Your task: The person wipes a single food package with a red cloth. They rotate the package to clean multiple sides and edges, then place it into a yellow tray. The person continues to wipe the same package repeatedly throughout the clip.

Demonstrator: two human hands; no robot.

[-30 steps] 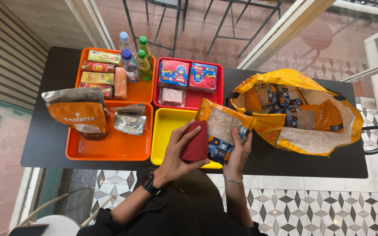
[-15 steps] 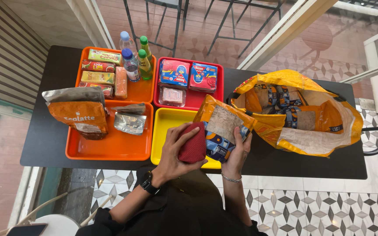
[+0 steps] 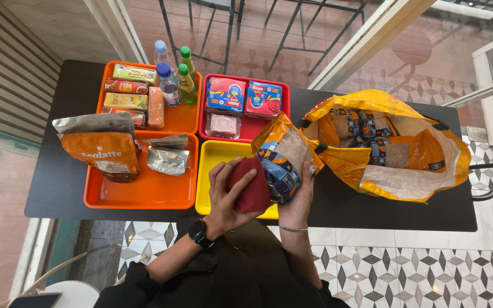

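we see the packet (image 3: 285, 162) tilted over the yellow tray's (image 3: 215, 165) near right corner, long axis running up-right toward the bag (image 3: 412, 171), our right hand (image 3: 299, 197) cupping its lower edge and our left hand (image 3: 226, 197) pressing a red cloth (image 3: 249, 183) against its left side.

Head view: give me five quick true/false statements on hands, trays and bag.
1. The left hand presses a red cloth against an orange packet. True.
2. The right hand is empty. False: it holds the packet.
3. The yellow tray is filled with bottles. False: the bottles stand in the far orange tray.
4. The yellow bag lies open on the black table. True.
5. The red tray is empty. False: it holds packets.
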